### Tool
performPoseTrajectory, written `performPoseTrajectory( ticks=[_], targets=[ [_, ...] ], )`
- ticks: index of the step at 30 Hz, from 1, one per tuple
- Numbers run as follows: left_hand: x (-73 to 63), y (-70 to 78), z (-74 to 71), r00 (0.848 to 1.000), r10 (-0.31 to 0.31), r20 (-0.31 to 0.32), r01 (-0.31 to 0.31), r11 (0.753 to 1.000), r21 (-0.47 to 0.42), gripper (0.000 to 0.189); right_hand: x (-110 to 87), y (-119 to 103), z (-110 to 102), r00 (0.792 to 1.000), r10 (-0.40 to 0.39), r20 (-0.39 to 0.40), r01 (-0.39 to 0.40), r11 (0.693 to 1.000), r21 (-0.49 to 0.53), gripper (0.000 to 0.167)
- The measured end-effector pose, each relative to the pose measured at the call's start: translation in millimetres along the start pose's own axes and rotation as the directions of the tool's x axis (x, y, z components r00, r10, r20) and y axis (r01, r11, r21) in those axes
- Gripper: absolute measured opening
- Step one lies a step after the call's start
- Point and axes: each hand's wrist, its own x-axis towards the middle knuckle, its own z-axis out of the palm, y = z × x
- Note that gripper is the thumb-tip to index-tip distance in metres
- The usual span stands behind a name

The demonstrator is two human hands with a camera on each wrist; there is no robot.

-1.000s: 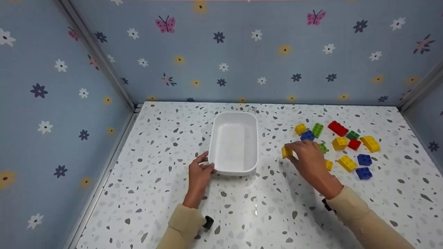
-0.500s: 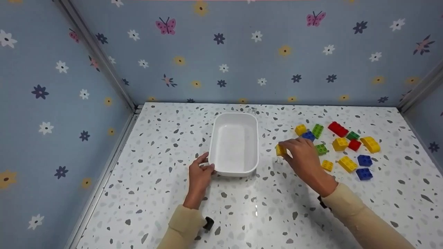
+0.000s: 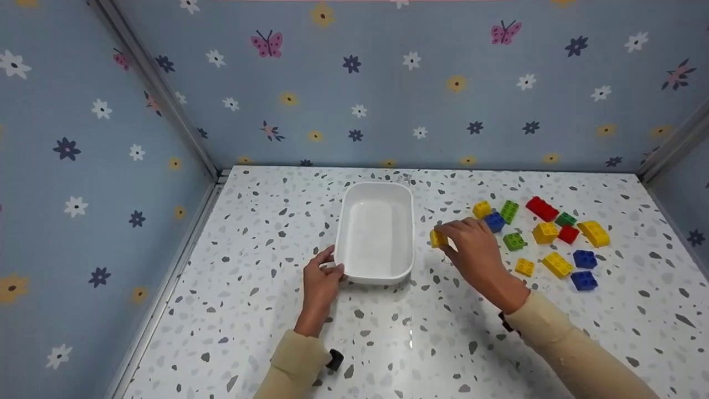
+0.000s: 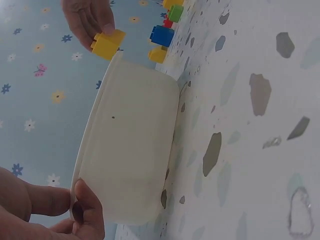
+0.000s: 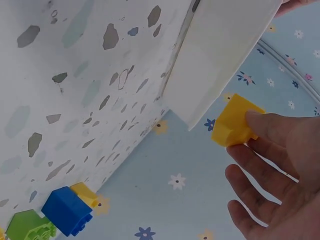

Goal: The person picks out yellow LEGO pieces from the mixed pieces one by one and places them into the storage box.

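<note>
A white rectangular plastic tub point(image 3: 374, 277) stands on the speckled table, with nothing inside it. My left hand point(image 3: 322, 282) pinches its rim at the near left corner; in the left wrist view the thumb point(image 4: 89, 200) lies against the outer wall. To the tub's right, my right hand point(image 3: 476, 255) holds a yellow toy building brick point(image 3: 438, 239) between thumb and fingers. The right wrist view shows that yellow brick point(image 5: 235, 120) raised off the table, near the tub's rim, its other fingers loosely bent.
Loose bricks lie at the right: a blue brick point(image 3: 494, 221), a light green brick point(image 3: 514, 241), a red brick point(image 3: 541, 209), a yellow brick point(image 3: 557, 264) and several others. A flower-patterned wall point(image 3: 388, 100) rises behind the table, with another at the left.
My right hand has moved left with the yellow brick, away from the loose bricks and closer to the tub. The left hand and the tub have stayed in place.
</note>
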Motion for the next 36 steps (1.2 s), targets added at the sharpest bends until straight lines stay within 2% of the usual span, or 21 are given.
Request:
performPoseTrajectory(
  ticks=[13, 22, 36],
  targets=[
    [-2.2, -1.0, -0.9, 1.000, 0.004, -0.010, -0.004, 1.000, -0.009, 0.049, 10.7, -20.6, 7.5, 1.000, -0.008, 0.027, 0.009, 1.000, -0.018, 0.031],
    [-3.0, 0.6, -1.2, 1.000, -0.018, -0.006, 0.018, 1.000, -0.005, 0.049, 16.4, -29.3, 15.2, 0.998, -0.060, 0.023, 0.060, 0.998, -0.020, 0.033],
    [-1.0, -1.6, 0.9, 1.000, -0.030, -0.009, 0.030, 1.000, -0.004, 0.049, 30.3, -39.5, 22.2, 0.993, -0.075, 0.092, 0.077, 0.997, -0.019, 0.029]
  ],
)
